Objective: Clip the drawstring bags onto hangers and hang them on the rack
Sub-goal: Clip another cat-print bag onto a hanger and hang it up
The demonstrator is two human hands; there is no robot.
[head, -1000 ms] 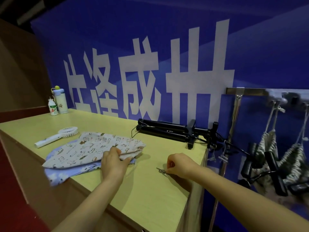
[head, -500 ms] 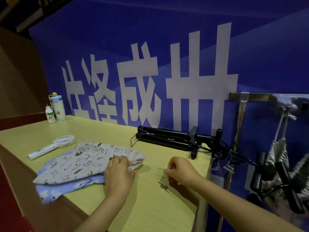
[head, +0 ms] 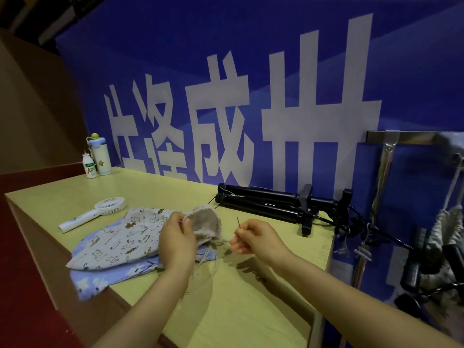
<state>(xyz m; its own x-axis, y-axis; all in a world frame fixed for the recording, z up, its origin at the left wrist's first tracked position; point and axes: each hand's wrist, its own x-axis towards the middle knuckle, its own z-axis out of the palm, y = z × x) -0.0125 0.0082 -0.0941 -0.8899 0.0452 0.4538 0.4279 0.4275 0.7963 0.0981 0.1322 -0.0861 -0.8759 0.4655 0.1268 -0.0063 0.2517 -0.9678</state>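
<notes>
A beige drawstring bag (head: pixel 120 242) printed with small animals lies on the table on top of a light blue bag (head: pixel 93 282). My left hand (head: pixel 177 237) pinches the beige bag's gathered mouth and holds it raised off the table. My right hand (head: pixel 256 238) is just to the right of it, pinching a thin metal pin (head: pixel 238 222) that points upward. The bags' white cord (head: pixel 208 270) loops on the table below my hands. Black hangers (head: pixel 271 202) lie bundled at the table's back right. The metal rack (head: pixel 381 177) stands off the right edge.
Other bags (head: pixel 449 222) hang by their cords on the rack's rail, with black hangers below them. A white handheld fan (head: pixel 93 214) lies left of the bags. A small bottle (head: pixel 89 167) and a flask (head: pixel 100 156) stand at the far left corner, against the blue banner wall.
My left hand has lifted the beige bag's mouth off the table. My right hand has picked up the metal pin that lay on the table and raised it.
</notes>
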